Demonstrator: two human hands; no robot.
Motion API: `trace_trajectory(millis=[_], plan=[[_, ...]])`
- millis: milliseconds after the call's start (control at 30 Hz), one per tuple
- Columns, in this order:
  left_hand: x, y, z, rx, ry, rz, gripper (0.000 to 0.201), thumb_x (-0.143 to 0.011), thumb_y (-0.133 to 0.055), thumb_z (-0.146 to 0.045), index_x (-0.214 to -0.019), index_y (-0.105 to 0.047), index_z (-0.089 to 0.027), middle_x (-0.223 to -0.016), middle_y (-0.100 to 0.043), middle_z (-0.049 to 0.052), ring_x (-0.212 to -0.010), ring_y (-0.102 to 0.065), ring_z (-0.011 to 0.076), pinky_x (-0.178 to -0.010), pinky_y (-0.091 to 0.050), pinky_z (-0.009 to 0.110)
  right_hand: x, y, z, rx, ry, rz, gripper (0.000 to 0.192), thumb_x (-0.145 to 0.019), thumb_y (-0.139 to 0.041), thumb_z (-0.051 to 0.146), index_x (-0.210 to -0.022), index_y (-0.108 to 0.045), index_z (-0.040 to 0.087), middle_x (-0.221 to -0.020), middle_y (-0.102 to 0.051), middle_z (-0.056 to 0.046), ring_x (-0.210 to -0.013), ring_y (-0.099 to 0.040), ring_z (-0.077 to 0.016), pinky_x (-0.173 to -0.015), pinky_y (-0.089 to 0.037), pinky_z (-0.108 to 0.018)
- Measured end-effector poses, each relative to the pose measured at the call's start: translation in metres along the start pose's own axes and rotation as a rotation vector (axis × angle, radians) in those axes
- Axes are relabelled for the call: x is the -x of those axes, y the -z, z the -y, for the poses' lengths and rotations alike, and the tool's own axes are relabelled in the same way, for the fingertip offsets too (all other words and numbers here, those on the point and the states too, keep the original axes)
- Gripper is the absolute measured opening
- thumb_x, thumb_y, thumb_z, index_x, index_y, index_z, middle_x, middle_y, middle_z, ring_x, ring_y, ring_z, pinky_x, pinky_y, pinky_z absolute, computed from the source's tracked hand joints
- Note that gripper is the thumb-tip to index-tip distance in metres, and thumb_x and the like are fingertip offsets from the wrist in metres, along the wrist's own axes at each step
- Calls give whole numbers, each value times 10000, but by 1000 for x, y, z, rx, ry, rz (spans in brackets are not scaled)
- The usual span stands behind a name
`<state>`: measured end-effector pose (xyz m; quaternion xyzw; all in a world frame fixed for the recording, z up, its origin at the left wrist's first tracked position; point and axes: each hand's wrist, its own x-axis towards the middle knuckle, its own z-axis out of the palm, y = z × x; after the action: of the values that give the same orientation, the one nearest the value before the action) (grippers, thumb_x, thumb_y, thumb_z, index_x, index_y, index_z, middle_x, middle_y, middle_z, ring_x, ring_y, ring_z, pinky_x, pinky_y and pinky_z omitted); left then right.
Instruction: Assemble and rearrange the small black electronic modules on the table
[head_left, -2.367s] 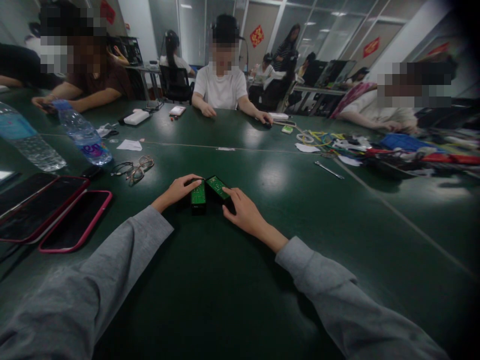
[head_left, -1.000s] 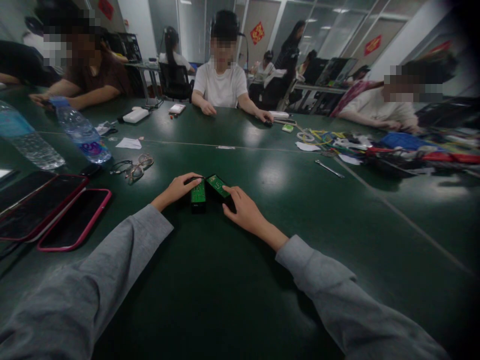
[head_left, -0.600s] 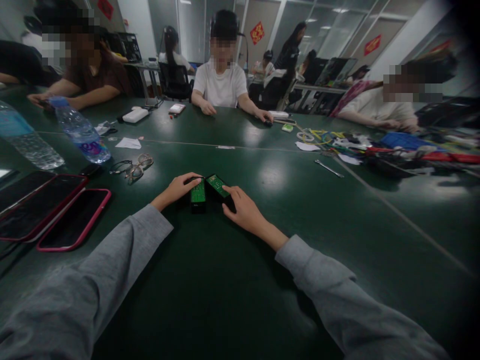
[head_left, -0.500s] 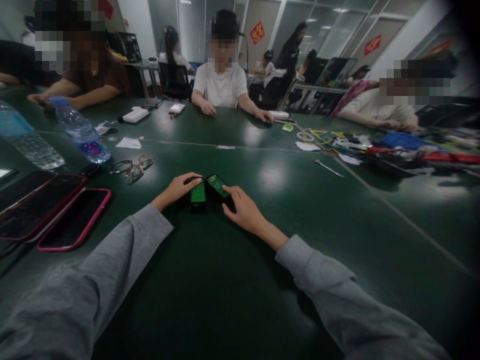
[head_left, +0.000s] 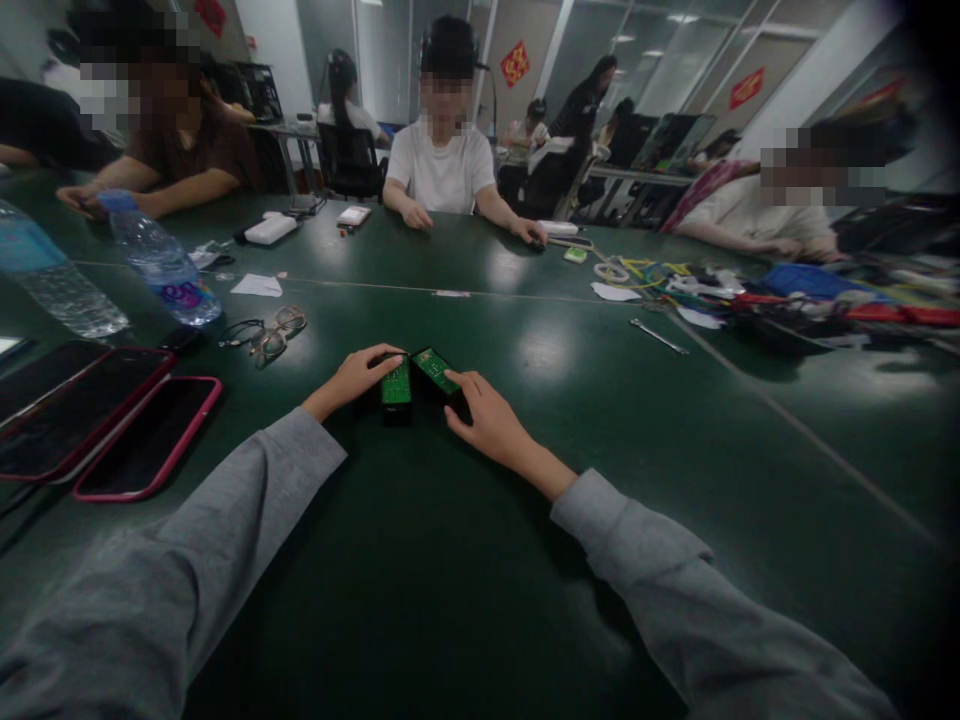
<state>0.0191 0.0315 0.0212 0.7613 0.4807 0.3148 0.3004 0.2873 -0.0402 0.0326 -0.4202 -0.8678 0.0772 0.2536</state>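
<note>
Resting on the table, left hand [head_left: 352,380] fingers curl around the left module [head_left: 396,384], right hand [head_left: 487,425] fingers the right module [head_left: 436,372].

Dim room, ceiling-light glare on table [head_left: 540,350], soft blur, dark warped corners.

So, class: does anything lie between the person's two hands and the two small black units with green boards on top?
Nothing visible does. The left hand touches the left unit; the right hand touches the right unit.
</note>
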Motion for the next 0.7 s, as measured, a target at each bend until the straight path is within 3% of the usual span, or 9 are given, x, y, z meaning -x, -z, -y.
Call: trace_trajectory(millis=[700], plan=[[0, 0, -1, -5, 4, -11, 427, -911, -485, -537, -1167, -665, -246, -1204, -681, 53, -1121, -618, 244, -996, -464, 419, 1, 2, 1, -10, -19, 11, 537, -918, -518, 328, -1421, -375, 202, -1239, -532, -134, -1101, -574, -273, -917, -547, -487]])
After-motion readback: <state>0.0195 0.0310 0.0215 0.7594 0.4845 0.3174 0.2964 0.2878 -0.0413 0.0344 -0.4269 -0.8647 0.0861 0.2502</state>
